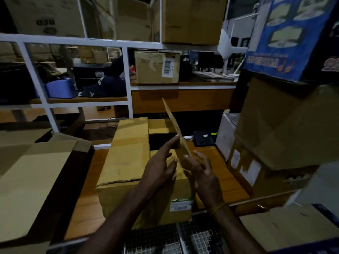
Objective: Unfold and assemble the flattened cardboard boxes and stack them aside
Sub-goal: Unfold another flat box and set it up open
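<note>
A brown cardboard box (pixel 126 158) stands on the wooden table in front of me, its left top flap folded down flat and a dark opening showing beside it. The right top flap (pixel 174 125) stands up on edge, tilted away. My left hand (pixel 161 167) rests with fingers spread against the flap's inner face near its hinge. My right hand (pixel 203 173) presses the flap's outer face from the right, so the flap is pinched between both hands. A white label sits on the box's near side.
Flattened cardboard sheets (pixel 27 180) lie at the left. Stacked boxes (pixel 286 129) rise at the right, with a blue printed carton (pixel 286 33) on top. A white-framed shelf (pixel 128 79) with more boxes stands behind. A wire mesh (pixel 183 239) lies at the near edge.
</note>
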`<move>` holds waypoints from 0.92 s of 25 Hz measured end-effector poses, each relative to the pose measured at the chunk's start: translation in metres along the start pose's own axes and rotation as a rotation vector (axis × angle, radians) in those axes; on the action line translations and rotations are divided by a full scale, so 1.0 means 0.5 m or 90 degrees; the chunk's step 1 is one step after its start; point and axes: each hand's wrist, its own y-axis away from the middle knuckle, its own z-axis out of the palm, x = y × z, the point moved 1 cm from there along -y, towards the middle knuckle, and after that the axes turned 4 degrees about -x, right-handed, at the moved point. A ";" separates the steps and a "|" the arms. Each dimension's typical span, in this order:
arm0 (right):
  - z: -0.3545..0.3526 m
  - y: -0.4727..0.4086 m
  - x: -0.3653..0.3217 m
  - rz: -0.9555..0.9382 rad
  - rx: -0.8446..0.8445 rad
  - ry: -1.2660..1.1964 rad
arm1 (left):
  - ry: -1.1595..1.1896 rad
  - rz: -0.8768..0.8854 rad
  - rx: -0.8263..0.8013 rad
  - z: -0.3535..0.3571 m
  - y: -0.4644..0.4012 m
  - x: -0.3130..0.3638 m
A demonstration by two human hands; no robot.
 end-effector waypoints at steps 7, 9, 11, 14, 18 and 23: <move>0.002 0.035 0.031 0.040 -0.002 0.109 | -0.044 0.066 -0.124 0.073 -0.044 -0.020; -0.002 0.038 0.027 0.082 0.002 0.182 | -0.059 0.090 -0.157 0.084 -0.055 -0.032; -0.009 0.037 0.027 0.112 0.026 0.266 | -0.092 0.100 -0.201 0.092 -0.073 -0.039; -0.018 0.036 0.038 0.163 0.017 0.377 | -0.164 0.094 -0.280 0.107 -0.095 -0.046; -0.021 0.049 0.057 0.236 -0.049 0.412 | -0.246 0.096 -0.345 0.128 -0.117 -0.062; 0.015 0.084 0.087 0.389 -0.097 0.103 | -0.265 0.069 -0.383 0.142 -0.120 -0.070</move>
